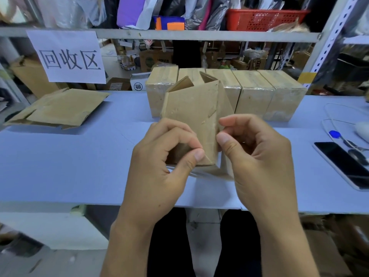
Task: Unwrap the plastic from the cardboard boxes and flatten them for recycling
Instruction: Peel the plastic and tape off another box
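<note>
I hold a small brown cardboard box [191, 108] above the pale blue table [60, 166], its far flaps standing open. My left hand [159, 168] pinches a near bottom flap between thumb and fingers. My right hand [257, 156] curls round the box's near right edge, thumb pressed on the front face. Behind it stands a row of several plastic-wrapped cardboard boxes [257, 94]. A stack of flattened cardboard [60, 108] lies at the far left of the table.
A phone [345, 164] lies at the right edge, with a thin cable [337, 118] and a blue-tipped object [334, 134] beside it. A paper sign [67, 56] hangs from the shelf rail above. A red basket [263, 19] sits on the upper shelf.
</note>
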